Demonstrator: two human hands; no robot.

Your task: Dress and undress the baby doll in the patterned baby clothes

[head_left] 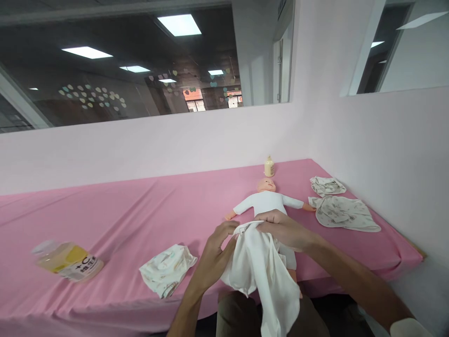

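A white baby garment (266, 276) hangs down from both my hands over the table's front edge. My left hand (220, 252) pinches its upper left edge between thumb and fingers. Bunched fabric at the upper right is gripped by my right hand (280, 228), whose fingertips are partly hidden. Just beyond lies a baby doll (268, 202) on its back, dressed in a white long-sleeved top, with its arms spread. The garment and my hands cover much of the doll's lower body.
A pink cloth (122, 224) covers the table. Left lies a clear bottle (72, 262) of yellow liquid, near a crumpled patterned cloth (168, 269). A pump bottle (269, 167) stands behind the doll's head. Folded clothing (327, 186) and a printed garment (345, 214) lie at right.
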